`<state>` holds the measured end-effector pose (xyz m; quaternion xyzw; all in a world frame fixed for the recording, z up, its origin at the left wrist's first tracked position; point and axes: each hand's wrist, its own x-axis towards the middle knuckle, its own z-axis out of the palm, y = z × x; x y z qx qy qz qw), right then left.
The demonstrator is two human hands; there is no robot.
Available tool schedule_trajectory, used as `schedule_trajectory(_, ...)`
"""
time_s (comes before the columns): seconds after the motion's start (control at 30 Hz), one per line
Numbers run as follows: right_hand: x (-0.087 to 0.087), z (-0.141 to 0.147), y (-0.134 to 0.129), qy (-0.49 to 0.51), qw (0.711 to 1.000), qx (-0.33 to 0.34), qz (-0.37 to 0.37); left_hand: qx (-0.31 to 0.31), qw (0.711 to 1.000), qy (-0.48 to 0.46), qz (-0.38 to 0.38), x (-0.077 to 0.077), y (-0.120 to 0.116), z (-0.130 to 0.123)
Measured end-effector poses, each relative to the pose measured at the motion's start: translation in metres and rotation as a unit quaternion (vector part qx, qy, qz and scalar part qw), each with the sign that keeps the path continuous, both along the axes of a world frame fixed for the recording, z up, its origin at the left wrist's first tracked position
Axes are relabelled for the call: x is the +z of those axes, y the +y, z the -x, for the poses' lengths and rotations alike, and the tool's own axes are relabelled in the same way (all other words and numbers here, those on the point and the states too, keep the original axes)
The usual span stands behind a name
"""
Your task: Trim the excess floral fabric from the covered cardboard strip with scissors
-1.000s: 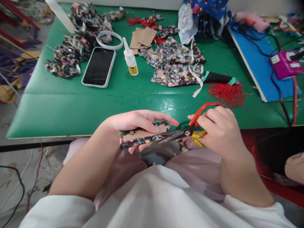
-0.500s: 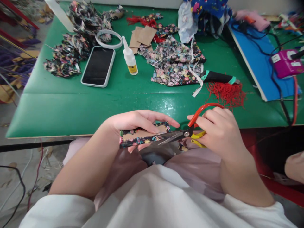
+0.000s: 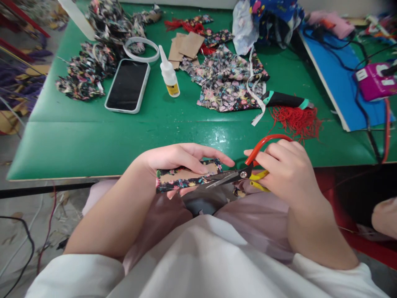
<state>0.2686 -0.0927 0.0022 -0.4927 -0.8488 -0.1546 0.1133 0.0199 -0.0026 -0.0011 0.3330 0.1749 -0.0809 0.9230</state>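
Observation:
My left hand (image 3: 182,159) grips a flat card piece (image 3: 180,175) edged with dark floral fabric, thumb on top and fingers beneath. My right hand (image 3: 287,169) is wrapped round the handles of scissors (image 3: 243,174), one handle red and the other yellow. The blades point left, slightly parted, and lie over the right part of the fabric edge. Past my hands, a glue bottle (image 3: 170,76) stands on the green table (image 3: 124,140), beside a phone (image 3: 127,86). Floral fabric (image 3: 229,85) is spread behind, with a black and teal cutter (image 3: 287,100) at its right.
Crumpled floral scraps (image 3: 89,70) and a white tape ring (image 3: 142,49) lie at the left. Brown cards (image 3: 190,45) are at the back. Red threads (image 3: 299,120), a blue board (image 3: 341,78) and a magenta box with cables (image 3: 375,82) are on the right.

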Motion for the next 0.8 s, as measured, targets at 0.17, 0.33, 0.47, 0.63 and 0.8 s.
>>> schedule_trajectory(0.17,0.0003,0.0006,-0.0001,0.005,1.000,0.002,0.006,-0.002,1.000,0.005,-0.007,0.0009,0.0003,-0.0004)
schedule_trajectory(0.33,0.0005,0.0012,-0.0004,0.009,1.000,0.000,0.009,-0.007,1.000,-0.005,-0.025,0.0000,0.0004,-0.0008)
schedule_trajectory(0.47,0.0002,0.0009,-0.0007,0.007,1.000,-0.002,0.010,-0.010,1.000,0.000,-0.029,-0.0004,0.0006,-0.0002)
schedule_trajectory(0.63,0.0004,0.0001,-0.0012,0.001,1.000,0.001,0.017,-0.007,1.000,0.004,-0.024,-0.0003,0.0008,0.0001)
schedule_trajectory(0.8,0.0004,0.0004,-0.0007,-0.001,1.000,0.001,0.017,-0.005,1.000,0.006,-0.011,-0.0006,0.0003,-0.0008)
